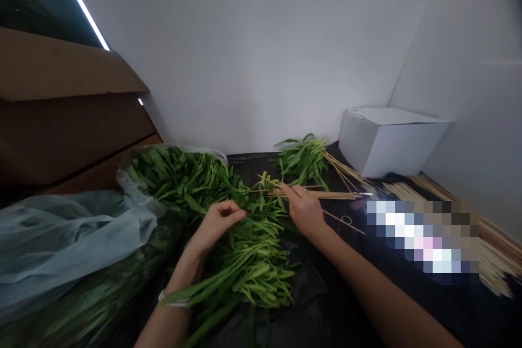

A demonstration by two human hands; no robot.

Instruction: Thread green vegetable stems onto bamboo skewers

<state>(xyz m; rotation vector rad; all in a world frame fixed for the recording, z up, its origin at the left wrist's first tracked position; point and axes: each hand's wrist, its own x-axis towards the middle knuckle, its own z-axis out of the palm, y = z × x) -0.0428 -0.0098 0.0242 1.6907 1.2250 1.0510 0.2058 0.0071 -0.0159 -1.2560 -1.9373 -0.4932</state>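
Observation:
My left hand [220,223] hovers over a pile of leafy green stems [263,272], thumb and fingers brought together; whatever is between them is hidden. To its right, my right hand [302,209] is closed on a thin bamboo skewer [276,181]. Near the skewer's tip there is a short piece of green stem [265,178]. Beside and partly behind the right hand lies a bundle of loose bamboo skewers [332,194]. Farther back, a bunch of skewered greens [304,160] rests with its sticks pointing right.
On the left, a clear plastic bag [138,220] holds more leafy greens [179,174], near a cardboard box [61,136]. A white box [391,138] stands at the back right. Many bamboo sticks [495,261] lie along the right side, beside a pixelated patch. Black plastic sheeting [318,277] covers the surface.

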